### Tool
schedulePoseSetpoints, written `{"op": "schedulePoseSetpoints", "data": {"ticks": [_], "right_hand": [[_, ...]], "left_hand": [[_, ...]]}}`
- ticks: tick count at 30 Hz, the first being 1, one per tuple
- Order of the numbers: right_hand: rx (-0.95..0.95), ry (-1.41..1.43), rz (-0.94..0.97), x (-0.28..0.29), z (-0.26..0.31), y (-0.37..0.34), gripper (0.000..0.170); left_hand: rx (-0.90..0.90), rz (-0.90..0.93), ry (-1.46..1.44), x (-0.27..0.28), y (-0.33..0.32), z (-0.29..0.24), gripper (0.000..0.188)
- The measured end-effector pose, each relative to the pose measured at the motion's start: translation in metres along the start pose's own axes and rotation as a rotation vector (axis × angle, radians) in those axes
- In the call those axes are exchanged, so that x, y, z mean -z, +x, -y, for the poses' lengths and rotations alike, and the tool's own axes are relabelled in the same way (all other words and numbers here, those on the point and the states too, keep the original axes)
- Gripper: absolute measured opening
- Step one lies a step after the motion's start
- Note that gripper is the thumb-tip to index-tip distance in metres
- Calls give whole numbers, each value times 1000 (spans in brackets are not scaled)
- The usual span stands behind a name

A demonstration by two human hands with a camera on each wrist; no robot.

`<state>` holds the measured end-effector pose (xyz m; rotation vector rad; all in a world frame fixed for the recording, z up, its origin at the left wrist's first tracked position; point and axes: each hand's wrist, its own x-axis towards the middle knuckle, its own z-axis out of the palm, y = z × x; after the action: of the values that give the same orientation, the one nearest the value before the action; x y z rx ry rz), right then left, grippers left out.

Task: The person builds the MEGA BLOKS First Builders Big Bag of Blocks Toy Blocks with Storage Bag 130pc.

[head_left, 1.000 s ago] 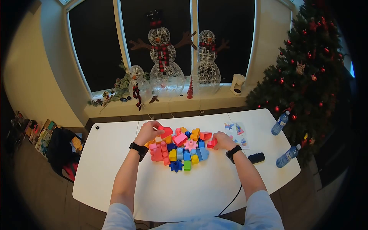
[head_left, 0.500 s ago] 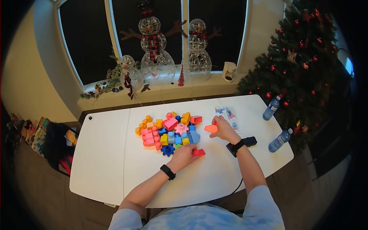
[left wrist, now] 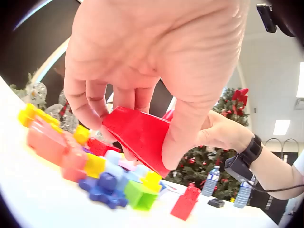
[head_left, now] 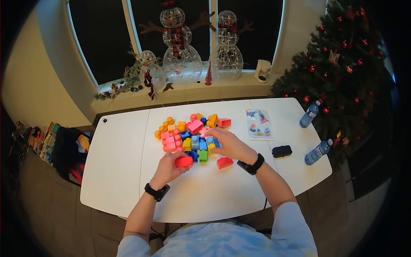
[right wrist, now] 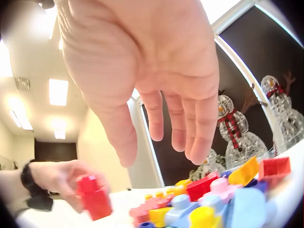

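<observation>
White tbl (head_left: 115, 171) w/ bottles (head_left: 317, 153), blk case (head_left: 282, 151); R hand (head_left: 231, 145) over blocks (head_left: 195, 126).

The head view looks down across the worktop (head_left: 115, 162); wrist views peer closely past left hand (left wrist: 152, 57) and right hand (right wrist: 147, 66), all sharing the blocks (head_left: 195, 142).

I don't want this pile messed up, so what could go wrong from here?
Your right hand is over the crowded blocks and might knock some askew. The red block, pinched in your left hand, could slip. The loose red piece might get nudged by either hand.
</observation>
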<state>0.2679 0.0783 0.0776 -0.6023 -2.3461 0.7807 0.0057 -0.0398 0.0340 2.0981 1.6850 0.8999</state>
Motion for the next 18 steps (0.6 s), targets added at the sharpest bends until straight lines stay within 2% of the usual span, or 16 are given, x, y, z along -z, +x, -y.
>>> {"op": "schedulePoseSetpoints", "data": {"ticks": [1, 5, 8, 9, 10, 12, 13, 16, 18], "right_hand": [[-23, -123, -10, 1, -15, 14, 48], [-70, -417, 13, -16, -49, 76, 42], [-148, -521, 81, -47, -63, 109, 45], [-213, -587, 62, -58, -66, 116, 53], [-206, -584, 68, -66, -66, 123, 53], [-416, -690, 24, -79, -67, 133, 63], [-427, -721, 23, -84, -70, 134, 70], [-434, -756, -1, -94, -83, 140, 71], [-434, -678, 25, -82, -68, 134, 70]], "left_hand": [[114, 26, -2, 6, -9, 10, 44], [271, 142, 4, 10, -35, 27, 43], [255, 114, -60, -7, -47, 43, 39], [251, 97, -56, -10, -49, 46, 39], [259, 92, -55, -10, -49, 45, 39], [255, 89, -39, -12, -50, 45, 38], [267, 87, -45, -12, -50, 44, 38], [255, 68, -23, -11, -50, 41, 36], [276, 83, 3, -10, -49, 40, 35]]}}
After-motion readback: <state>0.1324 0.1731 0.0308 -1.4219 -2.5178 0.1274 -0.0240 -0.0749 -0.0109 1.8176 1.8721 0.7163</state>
